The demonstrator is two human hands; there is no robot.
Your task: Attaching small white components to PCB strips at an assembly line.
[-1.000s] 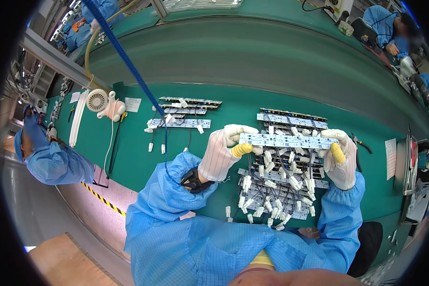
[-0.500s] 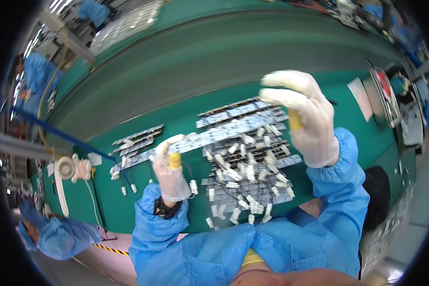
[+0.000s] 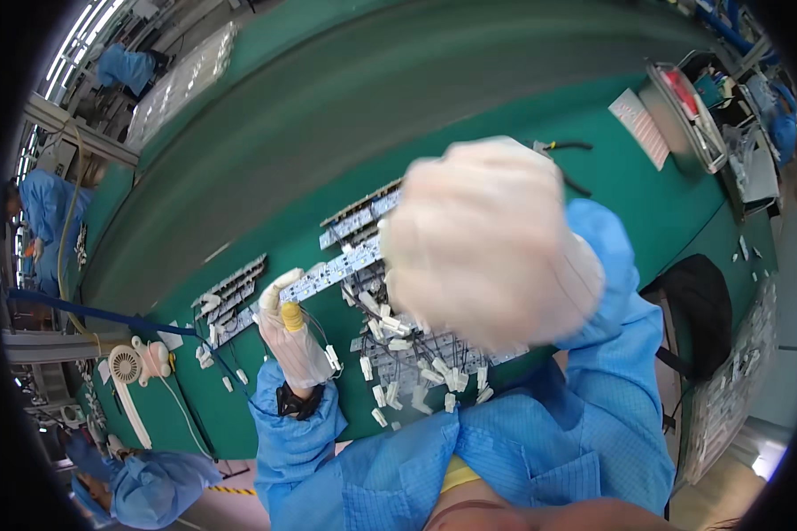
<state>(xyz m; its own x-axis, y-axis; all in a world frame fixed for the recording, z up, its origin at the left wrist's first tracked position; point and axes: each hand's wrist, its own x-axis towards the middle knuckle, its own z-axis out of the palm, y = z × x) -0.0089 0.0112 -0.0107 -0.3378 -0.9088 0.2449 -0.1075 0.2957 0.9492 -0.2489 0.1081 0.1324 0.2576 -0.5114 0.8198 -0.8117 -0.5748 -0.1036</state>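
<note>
My left hand point(image 3: 294, 343), in a white glove with a yellow cover on one finger, grips the left part of a long, narrow circuit board strip point(image 3: 332, 273). Wires with a white connector hang beside its wrist. Close to the camera, my gloved right hand point(image 3: 496, 248) is raised and smeared by motion, so I cannot make out its fingers. It hides the strip's right end and much of the pile of circuit boards point(image 3: 390, 358) with dark wires and white connectors. Farther back, more board strips point(image 3: 350, 232) lie stacked.
Left of my left hand lies a small stack of boards point(image 3: 232, 292). A small fan point(image 3: 126, 363) stands at far left. Black-handled pliers point(image 3: 574, 145), a printed sheet point(image 3: 639, 128) and a metal tray point(image 3: 686, 115) are at right. A black bag point(image 3: 704, 310) sits by my right arm.
My right hand has moved left and nearer the camera, now covering the pile. My left hand keeps its grip on the strip. The whole view has turned and shifted slightly.
</note>
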